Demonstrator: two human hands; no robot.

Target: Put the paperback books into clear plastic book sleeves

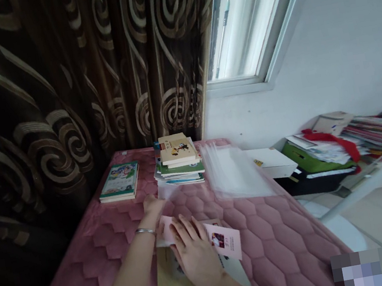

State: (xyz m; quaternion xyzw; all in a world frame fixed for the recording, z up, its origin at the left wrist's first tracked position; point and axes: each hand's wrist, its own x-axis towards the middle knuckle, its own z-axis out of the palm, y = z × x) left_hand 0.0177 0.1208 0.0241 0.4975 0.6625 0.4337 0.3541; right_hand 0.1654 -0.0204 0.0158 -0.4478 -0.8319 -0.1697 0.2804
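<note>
A book with a yellowish and white cover lies open on the pink quilted surface in front of me. Its pink flap, with a small picture and print, sticks out to the right. My right hand is pressed flat over the pages, fingers stretched and slightly apart. Beyond the book's far edge, my left hand, with a silver bangle at the wrist, is closed at the edge of a clear plastic sheet. Its fingertips are partly hidden.
A stack of books stands at the back, with a green book to its left. Clear plastic sheets lie to the right beside a white box. Piled papers are past the right edge; a curtain hangs behind.
</note>
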